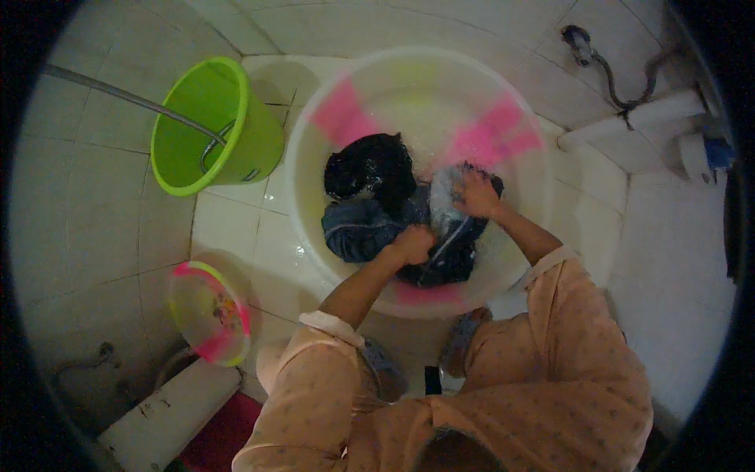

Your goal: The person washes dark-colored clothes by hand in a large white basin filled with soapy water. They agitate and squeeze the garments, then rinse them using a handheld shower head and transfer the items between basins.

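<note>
A large white plastic tub (pixel 416 71) with pink patches stands before me, with water in it and wet dark clothes. My left hand (pixel 414 243) is closed on a dark blue denim garment (pixel 363 230) near the tub's front side. Higher and to the right, my right hand (pixel 476 192) lies on the same dark cloth beside a whitish, foamy-looking patch (pixel 445 194). Blur hides whether those fingers grip the fabric. A black wet garment (pixel 371 168) is bunched at the left, touching the denim.
Left of the tub, a green bucket (pixel 259 135) holds the end of a metal shower hose (pixel 135 103). A smaller pink-and-yellow basin (pixel 200 307) leans near the left wall. At upper right, a tap (pixel 578 44) and a white pipe (pixel 643 121) run along the tiled wall.
</note>
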`<state>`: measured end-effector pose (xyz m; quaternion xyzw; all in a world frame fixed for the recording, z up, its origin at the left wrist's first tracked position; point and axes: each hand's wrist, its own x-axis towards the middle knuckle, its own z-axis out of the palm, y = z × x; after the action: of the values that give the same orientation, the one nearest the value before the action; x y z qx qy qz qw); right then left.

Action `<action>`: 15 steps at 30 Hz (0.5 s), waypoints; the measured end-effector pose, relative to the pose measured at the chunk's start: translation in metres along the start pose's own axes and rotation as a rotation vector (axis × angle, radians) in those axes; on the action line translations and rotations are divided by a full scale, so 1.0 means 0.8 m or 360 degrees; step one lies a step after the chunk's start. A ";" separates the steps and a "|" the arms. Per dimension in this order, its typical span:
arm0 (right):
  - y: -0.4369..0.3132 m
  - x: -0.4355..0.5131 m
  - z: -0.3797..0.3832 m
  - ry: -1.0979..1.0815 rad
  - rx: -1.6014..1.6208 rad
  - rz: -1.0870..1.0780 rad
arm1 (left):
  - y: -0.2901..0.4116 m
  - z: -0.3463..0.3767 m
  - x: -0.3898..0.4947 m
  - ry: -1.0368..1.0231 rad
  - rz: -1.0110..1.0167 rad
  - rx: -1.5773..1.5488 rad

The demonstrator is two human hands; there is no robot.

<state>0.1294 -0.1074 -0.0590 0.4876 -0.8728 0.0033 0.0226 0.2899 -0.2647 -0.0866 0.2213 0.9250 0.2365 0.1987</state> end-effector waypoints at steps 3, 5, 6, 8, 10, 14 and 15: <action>-0.019 0.007 -0.002 -0.1099 0.0351 -0.0183 | 0.000 0.004 -0.021 -0.0290 -0.0069 -0.0335; -0.039 0.031 -0.019 -0.1349 0.0658 0.0149 | 0.000 0.009 -0.023 -0.0167 -0.0055 -0.0394; -0.052 0.047 -0.027 -0.0910 0.0699 0.0400 | 0.002 0.012 -0.023 -0.0207 -0.0112 -0.0393; -0.084 0.076 -0.037 -0.0086 0.0852 0.0412 | 0.010 0.013 -0.019 -0.0249 -0.0276 -0.0414; -0.111 0.094 -0.034 -0.0363 0.0552 0.0269 | 0.023 0.010 -0.018 -0.0239 -0.0483 -0.0418; -0.072 0.103 0.000 0.0073 0.1133 0.0361 | 0.036 -0.002 -0.030 0.0368 -0.0225 0.0233; -0.038 0.101 0.010 0.0192 0.1445 0.0689 | 0.032 -0.007 -0.036 0.0403 -0.0146 0.0365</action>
<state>0.1130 -0.1923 -0.0643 0.2551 -0.8615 0.4153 -0.1427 0.3189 -0.2608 -0.0615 0.1686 0.9726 0.1461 0.0647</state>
